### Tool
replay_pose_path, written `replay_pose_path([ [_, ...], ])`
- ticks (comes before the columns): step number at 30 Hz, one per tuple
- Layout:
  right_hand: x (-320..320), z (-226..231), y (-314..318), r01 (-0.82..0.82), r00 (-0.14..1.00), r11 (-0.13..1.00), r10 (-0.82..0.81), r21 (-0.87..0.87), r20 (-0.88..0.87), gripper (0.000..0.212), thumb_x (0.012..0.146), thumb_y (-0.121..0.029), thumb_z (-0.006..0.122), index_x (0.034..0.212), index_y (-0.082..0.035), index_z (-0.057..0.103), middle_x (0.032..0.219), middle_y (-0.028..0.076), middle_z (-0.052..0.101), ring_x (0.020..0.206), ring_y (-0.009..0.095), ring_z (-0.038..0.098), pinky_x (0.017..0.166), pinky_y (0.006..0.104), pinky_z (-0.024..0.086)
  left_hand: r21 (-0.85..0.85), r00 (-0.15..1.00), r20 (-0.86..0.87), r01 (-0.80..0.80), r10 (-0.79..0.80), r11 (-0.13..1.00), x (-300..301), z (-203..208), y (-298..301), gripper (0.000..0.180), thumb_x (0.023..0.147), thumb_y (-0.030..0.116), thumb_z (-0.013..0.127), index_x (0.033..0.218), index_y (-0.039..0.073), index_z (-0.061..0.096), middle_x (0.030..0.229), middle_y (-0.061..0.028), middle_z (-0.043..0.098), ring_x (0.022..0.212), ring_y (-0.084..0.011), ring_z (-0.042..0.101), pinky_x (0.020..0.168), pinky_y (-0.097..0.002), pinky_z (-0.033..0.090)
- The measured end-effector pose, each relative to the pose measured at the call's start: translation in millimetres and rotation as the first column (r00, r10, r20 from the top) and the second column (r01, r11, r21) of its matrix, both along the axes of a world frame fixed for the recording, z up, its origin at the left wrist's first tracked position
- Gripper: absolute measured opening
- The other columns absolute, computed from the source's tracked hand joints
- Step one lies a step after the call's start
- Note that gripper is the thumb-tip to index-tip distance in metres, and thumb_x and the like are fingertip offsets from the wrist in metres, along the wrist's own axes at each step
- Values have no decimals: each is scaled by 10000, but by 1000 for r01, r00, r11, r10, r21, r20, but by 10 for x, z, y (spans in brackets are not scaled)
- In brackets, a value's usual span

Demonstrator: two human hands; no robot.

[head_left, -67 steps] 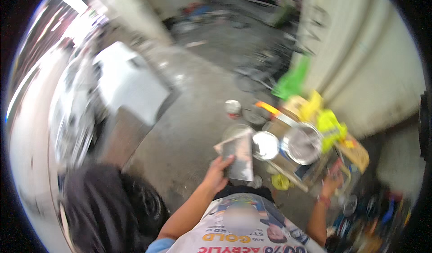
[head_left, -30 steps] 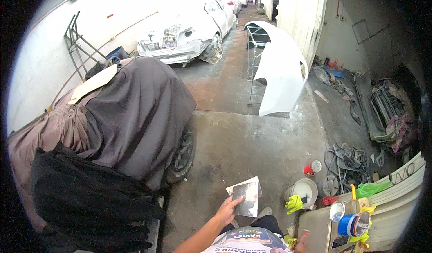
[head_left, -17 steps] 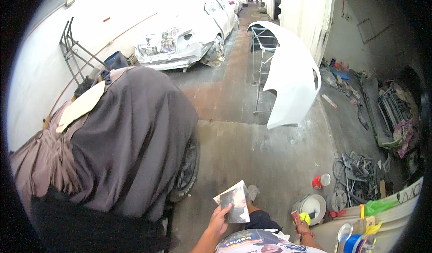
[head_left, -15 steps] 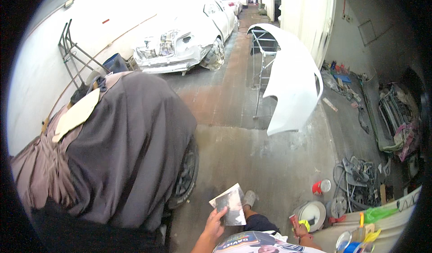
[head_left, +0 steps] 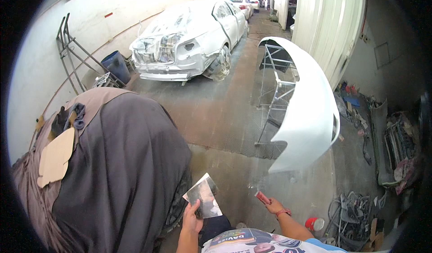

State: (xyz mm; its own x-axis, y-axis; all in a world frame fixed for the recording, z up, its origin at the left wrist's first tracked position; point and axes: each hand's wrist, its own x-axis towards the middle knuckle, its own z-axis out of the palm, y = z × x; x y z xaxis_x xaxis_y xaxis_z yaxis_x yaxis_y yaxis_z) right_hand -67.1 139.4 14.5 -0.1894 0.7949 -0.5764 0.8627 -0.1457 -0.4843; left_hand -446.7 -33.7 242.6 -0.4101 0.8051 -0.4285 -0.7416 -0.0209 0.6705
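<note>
My left hand (head_left: 193, 218) is closed round the lower left edge of some thin, flat sheets (head_left: 209, 202), with the thumb lying on top. The upper face is grey with pale patches, and a cream corner shows behind it. My right hand (head_left: 275, 206), held out over the floor, grips a small red block (head_left: 262, 197) whose far end points up and left. The two hands are apart. Ahead of them a white curved car panel (head_left: 306, 113) rests on a metal stand (head_left: 280, 83).
A dark cloth (head_left: 121, 163) covers a bulky shape on the left, with a cardboard piece (head_left: 57, 157) on it. A white, partly masked car (head_left: 180, 50) stands farther off. A red can (head_left: 314, 224) and a heap of dark parts (head_left: 353, 219) lie to the right.
My right hand has moved left and forward with the red block, away from the white bucket. The view has shifted, and the bucket is no longer seen. My left hand still holds the sheets.
</note>
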Motion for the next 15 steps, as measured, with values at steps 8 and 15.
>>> replay_pose_path([
  [8, -928, -29, 1513, -110, 988, 994, 108, 6, 107, 547, 879, -371, 733, 1329, -65, 679, 1243, 255, 742, 1179, 454, 702, 1021, 501, 546, 72, 995, 95, 22, -28, 997, -1063, -371, 1709, 404, 1041, 179, 689, 1414, 63, 588, 1325, -107, 709, 1214, -295, 689, 1068, -526, 537],
  [15, -1151, -91, 2194, 273, 926, 960, -243, -68, 288, 539, 811, -345, 809, 1247, -40, 725, 1226, 245, 761, 1169, 434, 724, 1009, 484, 566, 83, 983, 101, 148, -157, 985, -2280, 111, 3532, 441, 1057, 169, 667, 1458, 31, 546, 1330, -138, 709, 1222, -306, 691, 1092, -487, 532],
])
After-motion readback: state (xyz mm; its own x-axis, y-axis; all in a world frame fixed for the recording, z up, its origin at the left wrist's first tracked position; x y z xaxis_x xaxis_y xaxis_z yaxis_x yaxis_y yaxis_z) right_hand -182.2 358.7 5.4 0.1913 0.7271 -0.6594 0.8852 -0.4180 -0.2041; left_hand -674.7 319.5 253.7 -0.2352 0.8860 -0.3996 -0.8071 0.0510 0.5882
